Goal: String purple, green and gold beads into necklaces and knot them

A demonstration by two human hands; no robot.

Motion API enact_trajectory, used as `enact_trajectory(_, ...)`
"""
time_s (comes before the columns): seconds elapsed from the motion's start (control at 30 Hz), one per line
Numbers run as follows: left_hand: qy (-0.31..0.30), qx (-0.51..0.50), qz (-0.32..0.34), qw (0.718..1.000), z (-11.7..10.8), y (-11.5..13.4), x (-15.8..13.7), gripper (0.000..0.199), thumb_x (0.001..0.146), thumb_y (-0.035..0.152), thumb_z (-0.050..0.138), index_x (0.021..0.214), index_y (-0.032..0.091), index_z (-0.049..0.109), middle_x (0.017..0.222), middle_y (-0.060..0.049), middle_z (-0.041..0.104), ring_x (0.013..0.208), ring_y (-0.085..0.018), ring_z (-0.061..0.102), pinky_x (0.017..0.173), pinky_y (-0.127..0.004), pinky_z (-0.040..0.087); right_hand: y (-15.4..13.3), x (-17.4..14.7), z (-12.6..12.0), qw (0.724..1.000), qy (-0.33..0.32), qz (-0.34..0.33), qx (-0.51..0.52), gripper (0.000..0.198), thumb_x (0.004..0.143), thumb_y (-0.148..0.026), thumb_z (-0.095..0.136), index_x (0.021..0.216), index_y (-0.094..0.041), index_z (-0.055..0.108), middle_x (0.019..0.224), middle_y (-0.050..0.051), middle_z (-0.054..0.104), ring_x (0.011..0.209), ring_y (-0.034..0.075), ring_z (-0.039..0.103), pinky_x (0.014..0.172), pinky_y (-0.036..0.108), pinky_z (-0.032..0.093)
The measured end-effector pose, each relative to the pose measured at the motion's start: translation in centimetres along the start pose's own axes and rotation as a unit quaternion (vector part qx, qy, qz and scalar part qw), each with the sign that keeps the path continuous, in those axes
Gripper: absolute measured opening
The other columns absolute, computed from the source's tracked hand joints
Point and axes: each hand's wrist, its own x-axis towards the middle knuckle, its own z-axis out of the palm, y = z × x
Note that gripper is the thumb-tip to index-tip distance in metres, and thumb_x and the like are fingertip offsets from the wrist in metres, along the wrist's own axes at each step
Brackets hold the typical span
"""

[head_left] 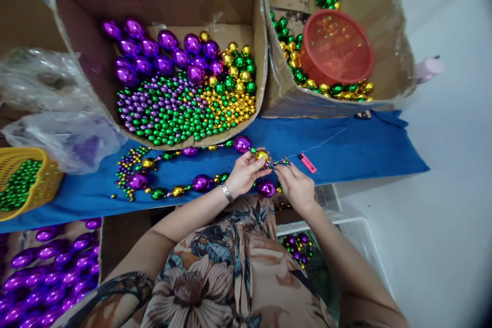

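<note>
— Where is the necklace [202, 183] held?
— At its right end. The big gold bead [262, 155] there is gripped by the left hand [243, 173], with thumb and fingers closed on the strand. The right hand [295, 180] is pinched on the same end, just beside; whether bead or thread is caught between its fingertips cannot be told.

— And the rest of it?
— It is laid on the blue cloth [369, 148] as a long loop, stretched sideways, away to the left of both hands. The left hand is set nearer to its length, the right hand beyond its end.

— What else is placed around?
— A loose thread [326, 140] is trailed up and rightward, past a pink lighter [308, 163] near the right hand. The loop's far side is hemmed in by the bead box [230, 0], while a yellow basket [54, 179] is kept well apart at the left. Between the two hands, nothing is seen in the way.
</note>
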Motion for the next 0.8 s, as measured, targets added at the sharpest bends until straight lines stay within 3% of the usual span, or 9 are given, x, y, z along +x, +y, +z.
enact_trajectory(0.2, 0.007, -0.004, -0.008, 1.0, -0.1, -0.3, -0.2, 0.041, 0.07, 0.022, 0.082, 0.108, 0.019, 0.066, 0.11, -0.006, 0.068, 0.103, -0.02, 0.065, 0.083, -0.034, 0.058, 0.5, -0.4, 1.1, 0.999, 0.018, 0.008, 0.047, 0.028, 0.098, -0.04, 0.049, 0.096, -0.023, 0.071, 0.082, 0.001, 0.069, 0.068, 0.009, 0.061, 0.063, 0.021, 0.04)
enact_trajectory(0.47, 0.009, -0.001, -0.013, 1.0, -0.2, -0.1, -0.2, 0.041, 0.069, 0.026, 0.084, 0.105, 0.017, 0.067, 0.109, -0.007, 0.069, 0.099, -0.019, 0.065, 0.079, -0.032, 0.058, 0.5, -0.1, 1.1, 0.985, 0.053, -0.006, 0.164, 0.018, 0.096, -0.03, 0.053, 0.1, -0.019, 0.067, 0.088, 0.005, 0.071, 0.079, 0.013, 0.067, 0.076, 0.023, 0.052)
enact_trajectory(0.8, 0.008, -0.006, -0.012, 1.0, -0.2, -0.1, -0.2, 0.035, 0.071, 0.028, 0.083, 0.1, 0.016, 0.068, 0.112, -0.008, 0.069, 0.097, -0.017, 0.065, 0.085, -0.036, 0.057, 0.2, 0.1, 1.0, 0.971, 0.02, 0.049, 0.232, 0.019, 0.097, -0.031, 0.05, 0.095, -0.02, 0.066, 0.085, 0.004, 0.07, 0.076, 0.014, 0.066, 0.072, 0.027, 0.052)
